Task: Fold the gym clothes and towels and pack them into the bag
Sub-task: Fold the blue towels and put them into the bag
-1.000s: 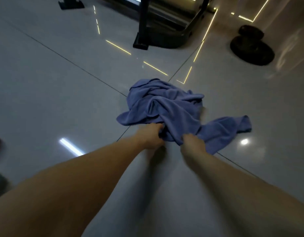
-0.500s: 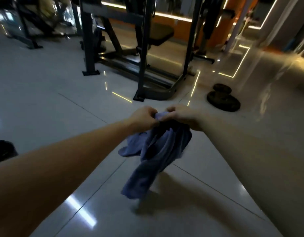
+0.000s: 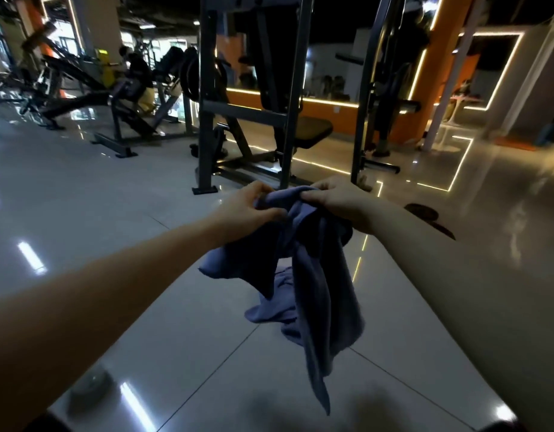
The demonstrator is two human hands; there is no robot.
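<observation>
A blue-purple towel [image 3: 316, 294] hangs crumpled in the air above the glossy tiled floor. Its upper edge is bunched between both hands at chest height. My left hand [image 3: 247, 210] pinches the cloth on the left side of the bunch. On the right side my right hand [image 3: 341, 204] grips it, fingers curled over the top edge. The two hands are close together, nearly touching. The towel's long tail dangles down toward the lower middle of the view. No bag is in sight.
A dark weight machine frame [image 3: 247, 113] with a padded seat stands straight ahead. More gym machines [image 3: 91, 88] fill the far left. Round weight plates [image 3: 431, 219] lie on the floor behind my right forearm. An orange column [image 3: 437, 73] rises at the back right.
Both hands lifted the towel off the floor, where it lay crumpled a second ago, and raised it. My view tilted up from the floor to the gym room.
</observation>
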